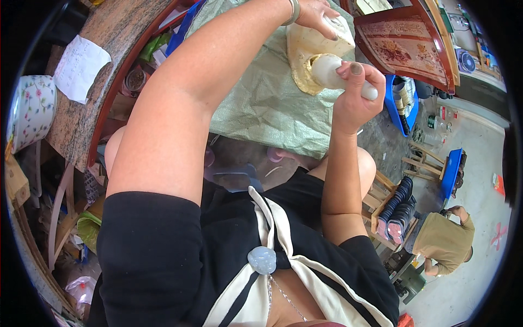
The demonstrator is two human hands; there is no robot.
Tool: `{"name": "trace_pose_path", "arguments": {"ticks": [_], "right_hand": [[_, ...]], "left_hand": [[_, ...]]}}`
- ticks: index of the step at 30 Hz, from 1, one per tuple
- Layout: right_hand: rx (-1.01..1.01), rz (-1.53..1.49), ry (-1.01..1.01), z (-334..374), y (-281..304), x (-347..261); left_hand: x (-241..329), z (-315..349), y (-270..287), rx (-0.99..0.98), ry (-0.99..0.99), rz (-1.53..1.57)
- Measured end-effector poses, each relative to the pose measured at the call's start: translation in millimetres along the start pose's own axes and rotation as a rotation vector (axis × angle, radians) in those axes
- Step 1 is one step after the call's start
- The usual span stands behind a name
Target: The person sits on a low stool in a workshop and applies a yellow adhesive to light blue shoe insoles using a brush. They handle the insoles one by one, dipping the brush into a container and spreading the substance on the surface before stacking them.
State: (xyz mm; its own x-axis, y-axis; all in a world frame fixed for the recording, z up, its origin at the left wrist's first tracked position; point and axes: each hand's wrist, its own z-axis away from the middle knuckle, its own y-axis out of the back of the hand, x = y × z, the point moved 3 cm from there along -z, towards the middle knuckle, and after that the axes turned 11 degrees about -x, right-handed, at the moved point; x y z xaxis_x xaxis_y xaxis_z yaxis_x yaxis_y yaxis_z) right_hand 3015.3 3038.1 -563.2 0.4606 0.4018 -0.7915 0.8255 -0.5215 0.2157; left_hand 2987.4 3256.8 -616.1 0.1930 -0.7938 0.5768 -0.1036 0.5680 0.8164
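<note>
A cream plastic jug [298, 46], stained yellow round its opening, lies tilted on a crinkled green sheet [256, 106]. My left hand [311, 15], with a bangle at the wrist, grips the top of the jug; part of that hand is cut off by the upper edge. In my right hand [357, 98] is a white bottle-shaped object [327, 71] with a round body and a narrow end, the fingers closed round the narrow part. Its wide end meets the jug's crusted mouth. Whether anything flows between them is hidden.
At left, a stone-patterned tabletop [117, 41] holds a written paper sheet [81, 68] and a flowered pot [32, 111]. A wooden chair with a patterned panel [403, 43] stands close at right. Beyond are a blue crate [402, 106], stacked dark items [397, 210] and a person in olive [444, 242].
</note>
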Motion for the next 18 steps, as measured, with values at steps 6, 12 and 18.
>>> {"name": "trace_pose_path", "arguments": {"ticks": [6,12,18], "right_hand": [[0.024,-0.038,0.007,-10,3,-2],[0.066,-0.168,0.072,-15,12,-5],[0.195,-0.325,-0.030,-37,45,-13]], "left_hand": [[-16,-10,-3,0.014,0.003,0.061],[-13,-7,-3,0.051,-0.001,0.070],[12,13,3,0.006,-0.053,0.015]]}}
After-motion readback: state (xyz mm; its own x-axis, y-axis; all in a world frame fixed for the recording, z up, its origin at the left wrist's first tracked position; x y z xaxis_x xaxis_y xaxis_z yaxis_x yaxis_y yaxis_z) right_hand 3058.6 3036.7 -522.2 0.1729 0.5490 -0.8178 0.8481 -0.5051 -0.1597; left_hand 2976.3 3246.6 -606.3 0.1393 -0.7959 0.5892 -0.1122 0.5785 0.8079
